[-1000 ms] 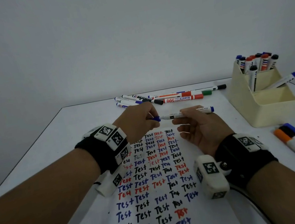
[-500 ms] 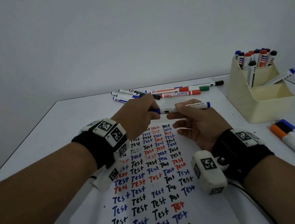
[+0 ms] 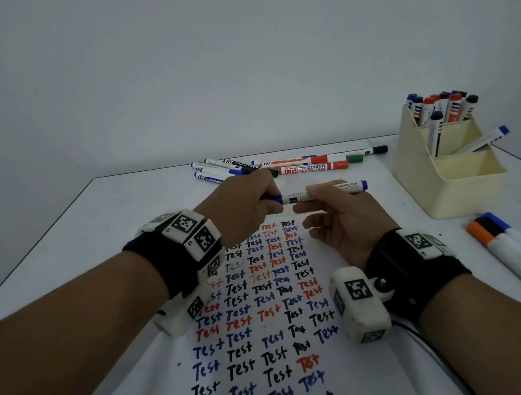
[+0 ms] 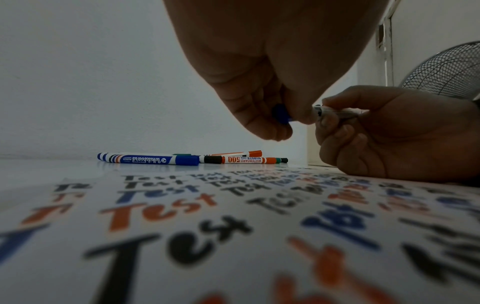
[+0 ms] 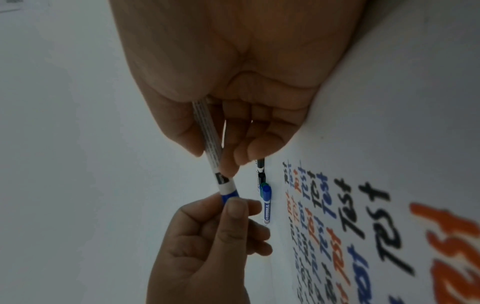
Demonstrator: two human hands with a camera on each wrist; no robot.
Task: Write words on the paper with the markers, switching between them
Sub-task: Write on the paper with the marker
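Holder (image 3: 459, 186) at right of frame has markers (image 3: 441, 106) upright in back compartment. My right hand (image 3: 342, 217) grips blue marker (image 3: 300, 195) mid-frame over paper (image 3: 276, 333); left hand (image 3: 243, 207) pinches its cap (image 4: 281, 113).

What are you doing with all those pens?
A person holds a white whiteboard marker with blue ends level above the table. The right hand grips its barrel, and the left hand pinches its blue cap; whether the cap is going on or coming off is unclear. Below lies a white paper sheet covered with "Test" in black, blue and red.
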